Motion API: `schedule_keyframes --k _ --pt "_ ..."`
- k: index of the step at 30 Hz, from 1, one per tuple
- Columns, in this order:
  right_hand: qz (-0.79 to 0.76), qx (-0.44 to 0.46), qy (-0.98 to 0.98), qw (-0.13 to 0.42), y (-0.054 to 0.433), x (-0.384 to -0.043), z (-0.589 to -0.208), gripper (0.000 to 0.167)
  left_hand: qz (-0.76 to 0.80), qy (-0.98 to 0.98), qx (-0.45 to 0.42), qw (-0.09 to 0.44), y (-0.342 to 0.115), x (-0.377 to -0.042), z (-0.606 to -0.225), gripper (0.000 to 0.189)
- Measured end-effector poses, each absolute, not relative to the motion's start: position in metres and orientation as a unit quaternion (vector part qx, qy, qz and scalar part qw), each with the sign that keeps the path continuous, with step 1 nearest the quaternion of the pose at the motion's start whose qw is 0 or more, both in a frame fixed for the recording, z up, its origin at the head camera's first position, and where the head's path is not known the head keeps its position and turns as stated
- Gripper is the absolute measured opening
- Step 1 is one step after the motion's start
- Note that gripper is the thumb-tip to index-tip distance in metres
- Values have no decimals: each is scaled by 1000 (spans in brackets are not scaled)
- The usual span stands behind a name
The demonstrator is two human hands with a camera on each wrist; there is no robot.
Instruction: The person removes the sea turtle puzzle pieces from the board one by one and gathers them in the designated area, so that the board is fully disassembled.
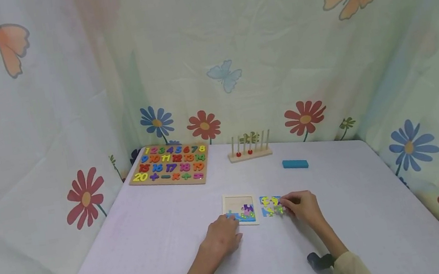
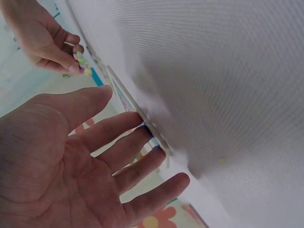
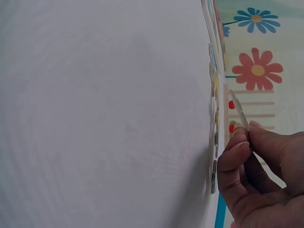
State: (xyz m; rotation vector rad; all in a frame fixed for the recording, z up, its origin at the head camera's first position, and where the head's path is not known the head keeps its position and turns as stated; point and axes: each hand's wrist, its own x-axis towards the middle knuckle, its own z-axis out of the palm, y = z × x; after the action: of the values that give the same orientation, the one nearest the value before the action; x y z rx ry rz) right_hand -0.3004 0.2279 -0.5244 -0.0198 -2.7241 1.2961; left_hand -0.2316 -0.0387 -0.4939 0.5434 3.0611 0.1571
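A square wooden puzzle tray lies on the table, its lower part filled with blue, purple and green pieces. My left hand is at its lower left corner. In the left wrist view, those fingers extend with their tips at the tray's edge. Just right of the tray are loose jigsaw pieces in yellow, blue and green. Over their right side my right hand pinches a jigsaw piece between thumb and fingers. That piece appears edge-on in the right wrist view, tilted above the table.
A number board with colourful numerals stands at the back left. Behind the tray is a wooden peg stand with red beads. Right of it lies a blue block. Floral curtains surround the table.
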Motion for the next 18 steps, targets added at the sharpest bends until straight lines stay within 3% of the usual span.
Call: schedule_keyframes --k 18 --pt "419 -3 -907 26 227 -301 -526 12 63 983 173 10 -40 -229 -494 44"
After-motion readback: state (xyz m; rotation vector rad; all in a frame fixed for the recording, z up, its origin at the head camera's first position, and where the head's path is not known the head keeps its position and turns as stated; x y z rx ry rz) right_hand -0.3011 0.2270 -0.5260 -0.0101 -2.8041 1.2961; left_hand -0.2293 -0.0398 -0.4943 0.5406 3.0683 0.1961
